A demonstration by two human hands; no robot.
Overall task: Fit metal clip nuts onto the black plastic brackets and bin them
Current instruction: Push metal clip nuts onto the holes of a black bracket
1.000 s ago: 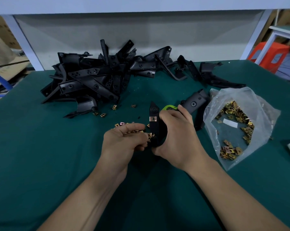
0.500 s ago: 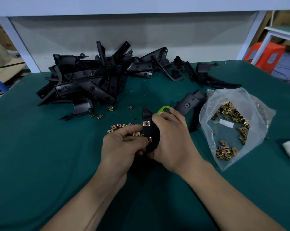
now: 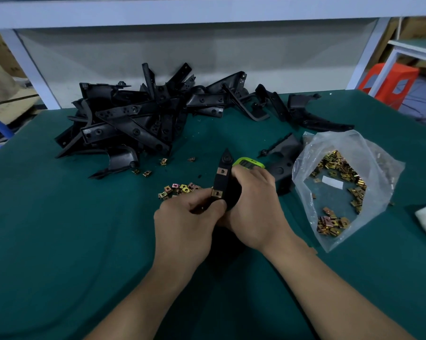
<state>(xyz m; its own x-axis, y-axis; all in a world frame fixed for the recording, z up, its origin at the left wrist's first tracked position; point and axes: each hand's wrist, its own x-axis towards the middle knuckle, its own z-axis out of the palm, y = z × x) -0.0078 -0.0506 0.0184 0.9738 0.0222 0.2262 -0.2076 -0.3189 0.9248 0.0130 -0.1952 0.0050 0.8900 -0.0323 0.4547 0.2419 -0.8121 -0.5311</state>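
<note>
We had best press the lower clip (image 3: 217,193) squarely onto the bracket (image 3: 223,182) edge until the holes align, like the upper clip (image 3: 222,171). Our right hand (image 3: 256,207) wraps the bracket, upright above mid-table (image 3: 60,241). Our left hand (image 3: 185,222), fingers curled, pinches the bracket at the lower clip.
</note>
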